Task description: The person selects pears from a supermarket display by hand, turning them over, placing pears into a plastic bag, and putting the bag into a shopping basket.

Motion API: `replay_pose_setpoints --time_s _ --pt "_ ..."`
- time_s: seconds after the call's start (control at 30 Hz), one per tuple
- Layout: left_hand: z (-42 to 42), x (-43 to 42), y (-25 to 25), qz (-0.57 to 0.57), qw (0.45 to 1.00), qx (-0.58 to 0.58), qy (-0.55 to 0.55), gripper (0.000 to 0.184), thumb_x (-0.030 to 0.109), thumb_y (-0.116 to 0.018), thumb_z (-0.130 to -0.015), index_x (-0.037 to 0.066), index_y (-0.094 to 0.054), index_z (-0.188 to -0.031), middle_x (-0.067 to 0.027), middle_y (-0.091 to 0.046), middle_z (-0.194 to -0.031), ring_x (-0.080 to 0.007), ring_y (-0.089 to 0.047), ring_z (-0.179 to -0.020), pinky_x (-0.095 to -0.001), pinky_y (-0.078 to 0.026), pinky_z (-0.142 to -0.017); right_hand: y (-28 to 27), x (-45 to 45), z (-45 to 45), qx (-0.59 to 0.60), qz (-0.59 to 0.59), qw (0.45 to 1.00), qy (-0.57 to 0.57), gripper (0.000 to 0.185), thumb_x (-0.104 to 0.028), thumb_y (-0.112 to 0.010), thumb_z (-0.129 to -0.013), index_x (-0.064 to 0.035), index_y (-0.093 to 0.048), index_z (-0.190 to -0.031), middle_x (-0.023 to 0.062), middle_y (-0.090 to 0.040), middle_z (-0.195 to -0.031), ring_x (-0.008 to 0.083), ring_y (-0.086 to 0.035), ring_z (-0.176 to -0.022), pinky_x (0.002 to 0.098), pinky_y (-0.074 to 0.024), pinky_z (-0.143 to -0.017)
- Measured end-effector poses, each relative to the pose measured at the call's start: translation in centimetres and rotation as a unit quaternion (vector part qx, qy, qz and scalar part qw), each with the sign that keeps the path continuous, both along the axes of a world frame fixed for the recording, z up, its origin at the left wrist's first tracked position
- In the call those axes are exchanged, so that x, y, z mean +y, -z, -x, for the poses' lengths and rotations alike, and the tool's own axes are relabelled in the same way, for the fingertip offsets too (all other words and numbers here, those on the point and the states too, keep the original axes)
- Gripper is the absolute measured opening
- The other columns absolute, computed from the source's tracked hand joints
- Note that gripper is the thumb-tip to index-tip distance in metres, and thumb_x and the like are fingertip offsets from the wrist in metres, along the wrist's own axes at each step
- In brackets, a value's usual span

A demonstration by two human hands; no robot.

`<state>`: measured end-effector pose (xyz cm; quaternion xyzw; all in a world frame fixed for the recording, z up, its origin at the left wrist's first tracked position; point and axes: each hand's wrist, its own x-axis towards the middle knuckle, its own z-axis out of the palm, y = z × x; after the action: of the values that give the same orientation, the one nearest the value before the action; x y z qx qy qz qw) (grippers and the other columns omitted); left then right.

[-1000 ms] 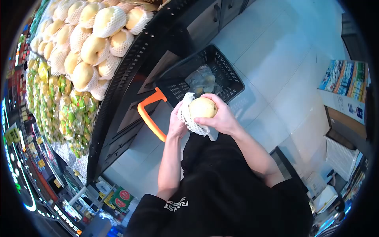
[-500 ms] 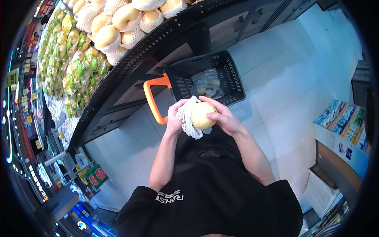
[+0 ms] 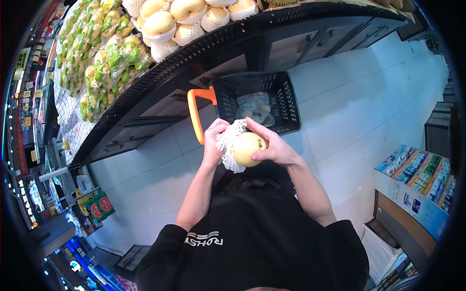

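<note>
A round pale yellow fruit (image 3: 247, 149) is held in front of my torso, its left side against a white foam net (image 3: 231, 145). My left hand (image 3: 214, 140) is closed on the net, with its fingers bunched at the net's left edge. My right hand (image 3: 274, 146) grips the fruit from the right, thumb across its front and fingers behind the top. Beyond my hands, a black basket (image 3: 287, 102) with an orange handle (image 3: 195, 115) stands on the floor. Clear plastic bags (image 3: 255, 107) with something yellowish inside lie in it.
Net-wrapped fruit (image 3: 187, 9) and bagged yellow-green fruit (image 3: 104, 58) fill a black-edged display stand (image 3: 204, 43) at the upper left. A carton of colourful packets (image 3: 412, 182) stands at the right. Green boxes (image 3: 101, 207) are at the lower left.
The view has turned, so the display has shifted up and the carton lower. The fruit has tilted in my hands, and the foam net sits more to its left.
</note>
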<state>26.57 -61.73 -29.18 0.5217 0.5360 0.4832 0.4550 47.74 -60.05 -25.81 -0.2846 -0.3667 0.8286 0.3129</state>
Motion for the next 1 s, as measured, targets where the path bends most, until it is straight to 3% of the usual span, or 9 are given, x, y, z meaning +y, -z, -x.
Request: replay_pose_setpoints --time_s 0.13,0.27,0.43,0.6,0.7,0.8,0.9,0.97,1.0 --pt "2.9 -1.2 -1.7 0.084 0.993 -0.064 0.060 0.018 0.000 -0.070 -0.079 -0.003 -0.070 -0.096 -0.0032 -0.068 -0.088 -0.0078 -0.061 -0.078 -0.0228 -0.049 -0.071 -1.4 -0.8 3.4 0.038 0.053 0.998 -0.027 0.118 -0.012 -0.086 -0.069 -0.0010 -0.005 -0.154 0.0159 -0.041 -0.146 0.0207 -0.041 -0.134 0.0336 -0.0301 -0.113" --pt "6.9 -3.2 -2.4 0.113 0.982 -0.147 0.039 0.022 0.003 -0.072 -0.077 -0.003 -0.070 -0.099 -0.0053 -0.071 -0.091 -0.0095 -0.065 -0.082 -0.0248 -0.052 -0.074 -2.6 -1.9 7.5 0.006 0.026 0.999 -0.047 0.083 -0.009 -0.078 -0.077 0.0032 -0.034 -0.146 0.0099 -0.050 -0.138 0.0170 -0.048 -0.127 0.0314 -0.0364 -0.108" --pt "11.4 -6.3 -2.4 0.137 0.965 -0.222 0.007 0.018 0.003 -0.070 -0.080 -0.002 -0.070 -0.097 -0.0063 -0.071 -0.092 -0.0104 -0.066 -0.081 -0.0255 -0.054 -0.075 -1.3 -4.7 12.6 -0.072 -0.027 0.997 -0.010 0.059 -0.014 -0.078 -0.081 0.0038 -0.049 -0.130 0.0077 -0.059 -0.120 0.0132 -0.057 -0.110 0.0288 -0.0468 -0.096" --pt "15.3 -8.7 -1.6 0.112 0.974 -0.191 0.050 0.031 0.000 -0.057 -0.085 -0.004 -0.063 -0.115 -0.0136 -0.064 -0.118 -0.0167 -0.064 -0.103 -0.0303 -0.051 -0.091 -0.3 -6.7 16.5 -0.144 -0.063 0.986 0.058 0.056 -0.015 -0.078 -0.081 0.0023 -0.048 -0.126 0.0088 -0.059 -0.117 0.0137 -0.057 -0.109 0.0294 -0.0474 -0.094" --pt "16.5 -10.0 -1.9 0.162 0.921 -0.353 0.013 0.048 -0.007 -0.047 -0.085 -0.003 -0.051 -0.133 -0.0148 -0.056 -0.131 -0.0200 -0.058 -0.117 -0.0330 -0.046 -0.101 0.2 -7.6 18.6 -0.175 -0.069 0.978 0.085 0.046 -0.005 -0.071 -0.084 0.0001 -0.049 -0.124 0.0067 -0.059 -0.115 0.0128 -0.057 -0.107 0.0285 -0.0472 -0.093" --pt "16.9 -11.5 -1.8 0.147 0.933 -0.323 0.058 0.056 -0.005 -0.031 -0.087 -0.003 -0.039 -0.142 -0.0163 -0.048 -0.141 -0.0221 -0.047 -0.131 -0.0347 -0.036 -0.111 0.1 -8.7 20.8 -0.247 -0.091 0.960 0.100 0.050 -0.024 -0.075 -0.084 0.0014 -0.050 -0.120 0.0148 -0.064 -0.111 0.0211 -0.064 -0.103 0.0342 -0.0502 -0.089" --pt "17.3 -12.0 -0.3 0.135 0.920 -0.365 0.050 0.048 0.005 -0.032 -0.094 -0.003 -0.040 -0.141 -0.0153 -0.049 -0.140 -0.0228 -0.048 -0.130 -0.0354 -0.037 -0.110 -2.9 -8.5 22.2 -0.474 -0.227 0.849 0.061 0.052 -0.048 -0.063 -0.087 -0.0012 -0.056 -0.109 0.0272 -0.067 -0.095 0.0448 -0.064 -0.096 0.0470 -0.0508 -0.081" --pt "17.0 -12.2 -1.6 0.229 0.884 -0.407 -0.008 0.045 0.025 -0.029 -0.104 -0.001 -0.043 -0.139 -0.0129 -0.052 -0.137 -0.0229 -0.051 -0.127 -0.0362 -0.040 -0.108 -3.3 -7.9 22.7 -0.502 -0.226 0.835 0.027 0.054 -0.053 -0.059 -0.087 -0.0017 -0.059 -0.104 0.0278 -0.067 -0.093 0.0441 -0.064 -0.094 0.0474 -0.0513 -0.080" --pt "16.7 -12.2 -3.0 0.249 0.875 -0.412 -0.047 0.045 0.025 -0.026 -0.104 0.000 -0.045 -0.137 -0.0127 -0.055 -0.135 -0.0223 -0.054 -0.123 -0.0367 -0.043 -0.106 -3.9 -7.9 23.2 -0.529 -0.263 0.806 0.039 0.041 -0.040 -0.062 -0.091 -0.0005 -0.063 -0.101 0.0207 -0.068 -0.082 0.0330 -0.070 -0.080 0.0389 -0.0522 -0.070"
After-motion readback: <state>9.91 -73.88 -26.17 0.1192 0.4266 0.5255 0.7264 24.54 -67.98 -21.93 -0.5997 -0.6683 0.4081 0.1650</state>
